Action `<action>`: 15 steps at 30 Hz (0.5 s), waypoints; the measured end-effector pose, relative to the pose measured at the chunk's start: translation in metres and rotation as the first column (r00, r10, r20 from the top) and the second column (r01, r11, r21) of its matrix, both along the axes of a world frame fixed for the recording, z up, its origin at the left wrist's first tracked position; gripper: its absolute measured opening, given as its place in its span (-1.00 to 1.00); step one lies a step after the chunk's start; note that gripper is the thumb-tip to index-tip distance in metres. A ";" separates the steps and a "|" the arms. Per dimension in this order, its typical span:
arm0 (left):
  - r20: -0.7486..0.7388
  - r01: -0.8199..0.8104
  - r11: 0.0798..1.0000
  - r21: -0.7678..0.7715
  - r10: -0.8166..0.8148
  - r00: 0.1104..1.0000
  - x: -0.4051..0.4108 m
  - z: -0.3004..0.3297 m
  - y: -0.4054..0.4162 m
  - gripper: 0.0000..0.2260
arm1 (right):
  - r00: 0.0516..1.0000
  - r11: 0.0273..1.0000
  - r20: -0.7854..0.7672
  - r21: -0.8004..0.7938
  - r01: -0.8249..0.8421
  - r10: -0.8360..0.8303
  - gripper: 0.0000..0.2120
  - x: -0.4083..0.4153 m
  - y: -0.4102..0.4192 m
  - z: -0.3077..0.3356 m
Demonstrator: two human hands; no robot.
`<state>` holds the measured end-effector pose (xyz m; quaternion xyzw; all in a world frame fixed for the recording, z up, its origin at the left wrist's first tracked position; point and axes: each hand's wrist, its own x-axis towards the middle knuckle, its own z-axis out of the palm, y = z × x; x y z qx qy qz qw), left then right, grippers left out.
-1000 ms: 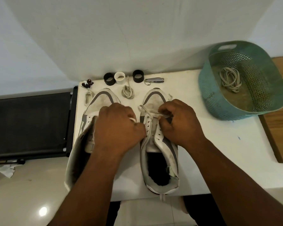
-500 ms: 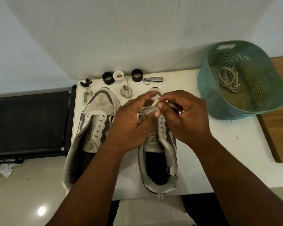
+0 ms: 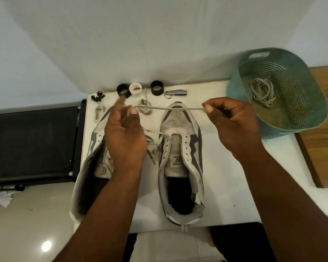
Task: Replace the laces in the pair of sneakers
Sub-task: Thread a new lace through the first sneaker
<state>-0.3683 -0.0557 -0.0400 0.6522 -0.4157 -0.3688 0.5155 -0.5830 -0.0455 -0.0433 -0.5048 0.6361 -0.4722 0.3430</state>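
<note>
Both hands are up over the toe end of the pair. The left hand (image 3: 124, 129) pinches one part of a pale shoelace (image 3: 169, 108) between thumb and fingertips, and the right hand (image 3: 233, 123) pinches it further along, so a straight span hangs taut above the right sneaker (image 3: 180, 159). From the left pinch the lace drops back down to the lowest eyelets of that sneaker, near the middle of the desk (image 3: 235, 176); the eyelets above look bare. The left sneaker (image 3: 95, 154) sits beside it, half hidden under the left wrist, toward the desk's left edge.

The risks, as I judge them: pull too hard on one side and the short end could slip back out through the bottom eyelet, or the two ends could come up uneven. The lace looks flat, so a twist carried through now would stay in the crossings. The slack lying between the two sneakers could snag or knot. At the far edge a coiled lace (image 3: 144, 107) lies just under the taut span and might be caught up with it; the old laces (image 3: 262, 91) rest in the teal basket (image 3: 295, 103) at the right.
</note>
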 end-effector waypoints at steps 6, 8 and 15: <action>0.546 0.689 0.709 -0.149 -0.522 0.655 -0.007 0.005 0.010 -0.63 | 0.939 0.939 -0.114 -0.083 -0.335 0.325 -0.89 0.032 0.010 0.013; 0.501 0.676 0.727 -0.123 -0.542 0.675 -0.003 0.003 0.008 -0.81 | 0.970 0.967 -0.044 -0.078 -0.243 0.240 -0.90 0.025 0.008 0.012; 0.057 -0.034 0.998 -0.052 0.037 0.998 0.007 0.002 -0.007 -0.90 | 0.993 0.999 0.115 0.005 -0.039 0.038 -0.92 -0.009 0.001 0.006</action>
